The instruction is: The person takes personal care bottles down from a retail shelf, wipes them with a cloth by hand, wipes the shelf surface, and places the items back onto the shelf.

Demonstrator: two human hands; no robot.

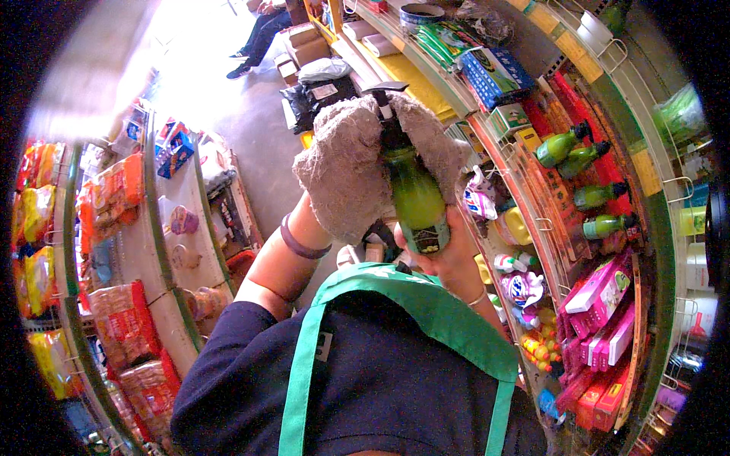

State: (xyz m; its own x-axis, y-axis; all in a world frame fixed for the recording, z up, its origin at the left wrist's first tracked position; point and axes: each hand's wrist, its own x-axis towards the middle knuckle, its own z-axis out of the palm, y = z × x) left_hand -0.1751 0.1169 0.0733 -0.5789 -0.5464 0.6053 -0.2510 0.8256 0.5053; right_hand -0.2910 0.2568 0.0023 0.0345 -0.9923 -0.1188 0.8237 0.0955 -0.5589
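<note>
My right hand grips the lower part of a green bottle. The bottle has a dark neck, a black pump-like top and a label near its base. A rough grey-brown cloth drapes over my left hand, which it hides; only the wrist with a dark band shows. The cloth lies against the left side of the bottle, and another part of it hangs on the neck's right side.
To the right, shelves carry similar green bottles, pink boxes and a blue box. Packaged food fills shelving on the left. Cartons and black bags stand ahead. A seated person's legs are farther off.
</note>
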